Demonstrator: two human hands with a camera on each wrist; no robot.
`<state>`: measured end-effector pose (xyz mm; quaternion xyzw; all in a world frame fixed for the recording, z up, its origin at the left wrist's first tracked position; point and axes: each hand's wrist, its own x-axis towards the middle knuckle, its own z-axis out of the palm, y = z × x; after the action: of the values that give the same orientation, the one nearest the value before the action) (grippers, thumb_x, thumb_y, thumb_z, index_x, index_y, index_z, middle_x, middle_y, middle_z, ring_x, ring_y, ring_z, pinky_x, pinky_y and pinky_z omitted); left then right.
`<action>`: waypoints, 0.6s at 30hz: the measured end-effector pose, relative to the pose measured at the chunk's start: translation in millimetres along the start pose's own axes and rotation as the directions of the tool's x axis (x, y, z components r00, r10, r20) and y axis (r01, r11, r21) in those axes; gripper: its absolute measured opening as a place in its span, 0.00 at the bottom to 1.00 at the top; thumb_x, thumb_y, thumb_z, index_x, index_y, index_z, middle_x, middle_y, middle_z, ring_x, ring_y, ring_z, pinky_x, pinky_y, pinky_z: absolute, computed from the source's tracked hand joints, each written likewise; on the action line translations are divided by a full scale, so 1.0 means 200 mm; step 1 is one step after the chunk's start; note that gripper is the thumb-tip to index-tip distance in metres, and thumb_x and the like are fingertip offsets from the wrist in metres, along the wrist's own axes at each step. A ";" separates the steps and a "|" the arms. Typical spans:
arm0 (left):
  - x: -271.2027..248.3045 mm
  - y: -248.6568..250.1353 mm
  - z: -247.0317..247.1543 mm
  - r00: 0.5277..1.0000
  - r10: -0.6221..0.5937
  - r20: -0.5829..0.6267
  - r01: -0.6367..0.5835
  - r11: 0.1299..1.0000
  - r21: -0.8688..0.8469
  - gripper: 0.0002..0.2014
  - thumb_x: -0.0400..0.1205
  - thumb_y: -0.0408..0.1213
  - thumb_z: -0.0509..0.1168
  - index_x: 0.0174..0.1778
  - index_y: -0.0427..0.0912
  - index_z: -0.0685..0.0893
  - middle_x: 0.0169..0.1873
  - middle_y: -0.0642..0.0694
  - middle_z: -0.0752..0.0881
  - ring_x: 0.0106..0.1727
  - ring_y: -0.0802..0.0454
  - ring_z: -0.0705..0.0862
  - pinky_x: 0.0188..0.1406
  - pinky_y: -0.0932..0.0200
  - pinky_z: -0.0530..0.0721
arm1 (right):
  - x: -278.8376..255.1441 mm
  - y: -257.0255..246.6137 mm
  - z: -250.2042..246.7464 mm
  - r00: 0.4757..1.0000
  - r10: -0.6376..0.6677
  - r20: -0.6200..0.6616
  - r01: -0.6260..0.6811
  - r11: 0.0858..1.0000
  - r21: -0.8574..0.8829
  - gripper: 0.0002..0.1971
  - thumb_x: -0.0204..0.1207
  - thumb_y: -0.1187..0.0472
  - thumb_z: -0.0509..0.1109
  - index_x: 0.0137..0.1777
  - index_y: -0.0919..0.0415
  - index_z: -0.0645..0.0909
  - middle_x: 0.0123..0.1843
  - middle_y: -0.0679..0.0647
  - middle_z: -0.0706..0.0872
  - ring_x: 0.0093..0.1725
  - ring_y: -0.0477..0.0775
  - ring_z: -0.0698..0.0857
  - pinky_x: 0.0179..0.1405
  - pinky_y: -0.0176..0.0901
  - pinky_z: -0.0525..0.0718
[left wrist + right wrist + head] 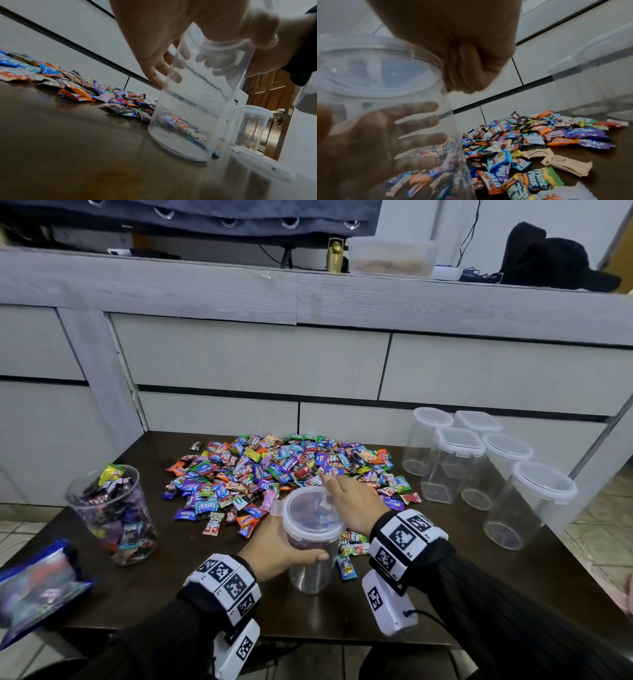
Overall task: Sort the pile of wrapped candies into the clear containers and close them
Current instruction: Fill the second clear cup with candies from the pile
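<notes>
1. Gripping the clear round container near the front middle of the dark table, our left hand wraps its fingers round the wall, the thumb on the near side.
2. We rest our right hand on the container's lid, which sits on top; the fingers curl over its far right edge. Whether the lid is clicked shut we cannot tell.
3. We see that this container stands upright on the table; whether it holds candies we cannot tell, since the wrappers beyond show through its clear wall.
4. We count one large pile of wrapped candies spread just beyond it, touching its far and right sides.
5. We count five empty lidded containers grouped at the far right: two square-topped, three round.
6. We count one open container at the left, filled with candies to its rim.
7. We see one blue plastic bag hanging over the near left table edge.
8. We see grey drawer fronts behind the table.
</notes>
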<state>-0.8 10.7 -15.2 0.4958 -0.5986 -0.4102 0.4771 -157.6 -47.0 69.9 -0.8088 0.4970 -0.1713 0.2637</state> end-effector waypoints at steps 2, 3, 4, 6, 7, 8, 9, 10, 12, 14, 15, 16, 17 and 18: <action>0.00 0.00 0.00 1.000 -0.002 -0.005 0.002 1.000 -0.003 0.42 0.56 0.46 0.85 0.67 0.40 0.80 0.58 0.48 0.89 0.64 0.55 0.85 0.70 0.58 0.80 | 0.01 0.01 0.00 0.999 0.016 -0.050 -0.014 0.999 0.035 0.18 0.87 0.49 0.51 0.37 0.55 0.71 0.35 0.51 0.77 0.40 0.57 0.77 0.39 0.46 0.69; 0.00 0.00 0.00 1.000 -0.006 0.000 0.006 1.000 -0.004 0.42 0.56 0.46 0.85 0.67 0.40 0.80 0.59 0.48 0.89 0.64 0.55 0.85 0.70 0.57 0.80 | 0.02 0.02 0.00 0.998 0.027 -0.064 -0.025 0.999 0.022 0.18 0.86 0.47 0.52 0.38 0.55 0.70 0.34 0.50 0.76 0.38 0.56 0.77 0.37 0.46 0.68; 0.00 0.00 0.00 1.000 -0.013 0.006 0.013 1.000 -0.002 0.41 0.56 0.47 0.85 0.66 0.41 0.80 0.58 0.49 0.90 0.64 0.55 0.85 0.70 0.57 0.80 | 0.02 0.02 -0.01 0.997 0.025 -0.071 -0.027 0.999 -0.034 0.17 0.86 0.46 0.53 0.41 0.55 0.70 0.34 0.50 0.76 0.38 0.55 0.77 0.35 0.46 0.67; 0.00 0.00 -0.01 1.000 -0.019 0.015 0.019 1.000 0.011 0.39 0.57 0.48 0.85 0.64 0.44 0.82 0.57 0.52 0.90 0.63 0.55 0.86 0.69 0.56 0.80 | 0.00 0.01 -0.03 0.993 -0.043 -0.114 0.008 0.956 -0.292 0.16 0.85 0.44 0.51 0.49 0.56 0.71 0.33 0.49 0.77 0.36 0.55 0.78 0.30 0.45 0.66; 0.00 0.01 -0.01 1.000 -0.017 0.017 0.017 1.000 0.015 0.38 0.57 0.48 0.85 0.63 0.45 0.82 0.57 0.52 0.90 0.63 0.56 0.86 0.69 0.56 0.80 | -0.01 -0.01 -0.04 0.984 -0.104 -0.146 0.034 0.908 -0.418 0.17 0.85 0.43 0.49 0.52 0.56 0.71 0.33 0.49 0.78 0.36 0.56 0.79 0.28 0.44 0.65; 0.00 0.01 -0.01 1.000 -0.016 0.017 0.015 1.000 0.011 0.39 0.57 0.47 0.85 0.64 0.45 0.82 0.57 0.52 0.90 0.63 0.55 0.86 0.69 0.57 0.80 | -0.02 -0.04 -0.06 0.971 -0.175 -0.164 0.074 0.869 -0.488 0.19 0.84 0.42 0.49 0.55 0.56 0.71 0.37 0.51 0.80 0.38 0.57 0.81 0.29 0.44 0.66; 0.00 0.02 -0.01 1.000 -0.017 0.016 0.017 1.000 0.006 0.39 0.57 0.45 0.85 0.64 0.44 0.81 0.57 0.51 0.90 0.63 0.55 0.86 0.67 0.59 0.80 | -0.04 -0.06 -0.06 0.958 -0.243 -0.152 0.135 0.851 -0.507 0.21 0.83 0.39 0.49 0.58 0.55 0.71 0.43 0.53 0.81 0.43 0.57 0.82 0.32 0.45 0.70; 0.00 0.02 -0.01 1.000 -0.019 0.016 0.019 1.000 0.006 0.38 0.58 0.42 0.85 0.64 0.44 0.81 0.56 0.52 0.90 0.62 0.57 0.86 0.65 0.62 0.81 | -0.06 -0.09 -0.05 0.953 -0.284 -0.106 0.199 0.850 -0.487 0.25 0.80 0.35 0.49 0.63 0.53 0.71 0.51 0.55 0.81 0.49 0.58 0.82 0.38 0.46 0.74; 0.00 0.03 0.00 1.000 0.010 0.023 -0.011 0.998 0.061 0.32 0.62 0.32 0.83 0.61 0.49 0.80 0.51 0.58 0.90 0.58 0.66 0.86 0.56 0.73 0.80 | -0.10 -0.13 -0.01 0.957 -0.287 0.040 0.277 0.865 -0.418 0.33 0.74 0.27 0.52 0.71 0.49 0.67 0.62 0.57 0.77 0.58 0.60 0.79 0.51 0.52 0.79; 0.02 0.05 0.01 0.998 0.048 0.039 -0.053 0.990 0.134 0.28 0.66 0.26 0.79 0.55 0.54 0.76 0.48 0.62 0.85 0.56 0.70 0.83 0.52 0.82 0.75 | -0.13 -0.14 0.03 0.955 -0.261 0.140 0.296 0.854 -0.427 0.37 0.70 0.27 0.59 0.75 0.46 0.63 0.68 0.58 0.73 0.64 0.63 0.74 0.58 0.57 0.79; 0.02 0.05 0.01 0.996 0.060 0.066 -0.071 0.981 0.179 0.28 0.69 0.23 0.78 0.54 0.55 0.73 0.49 0.64 0.80 0.57 0.68 0.81 0.53 0.85 0.72 | -0.14 -0.14 0.05 0.955 -0.255 0.154 0.297 0.845 -0.445 0.38 0.70 0.28 0.62 0.76 0.45 0.61 0.69 0.58 0.71 0.66 0.64 0.72 0.60 0.58 0.79; 0.03 0.05 0.02 0.993 0.076 0.092 -0.094 0.972 0.214 0.29 0.71 0.21 0.76 0.53 0.55 0.71 0.51 0.65 0.77 0.57 0.68 0.79 0.54 0.87 0.70 | -0.14 -0.14 0.06 0.955 -0.255 0.153 0.297 0.842 -0.451 0.38 0.70 0.30 0.64 0.76 0.45 0.61 0.70 0.58 0.70 0.67 0.64 0.70 0.61 0.59 0.79; 0.03 0.06 0.01 0.990 0.083 0.110 -0.106 0.968 0.228 0.30 0.71 0.20 0.75 0.54 0.56 0.71 0.52 0.65 0.76 0.57 0.72 0.78 0.55 0.86 0.70 | -0.14 -0.13 0.06 0.953 -0.266 0.143 0.302 0.845 -0.442 0.37 0.71 0.31 0.64 0.76 0.45 0.61 0.70 0.58 0.69 0.67 0.64 0.70 0.62 0.59 0.78; 0.03 0.06 0.01 0.990 0.075 0.121 -0.099 0.973 0.209 0.30 0.70 0.20 0.76 0.55 0.56 0.72 0.53 0.62 0.78 0.56 0.75 0.79 0.55 0.84 0.72 | -0.14 -0.13 0.06 0.952 -0.277 0.128 0.305 0.859 -0.412 0.36 0.71 0.33 0.65 0.76 0.45 0.61 0.70 0.58 0.69 0.67 0.64 0.70 0.62 0.58 0.77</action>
<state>-4.9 6.2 -2.2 0.4937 -0.6864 -0.3492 0.4039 -145.5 -9.1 76.0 -0.9175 0.3859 -0.0700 0.0670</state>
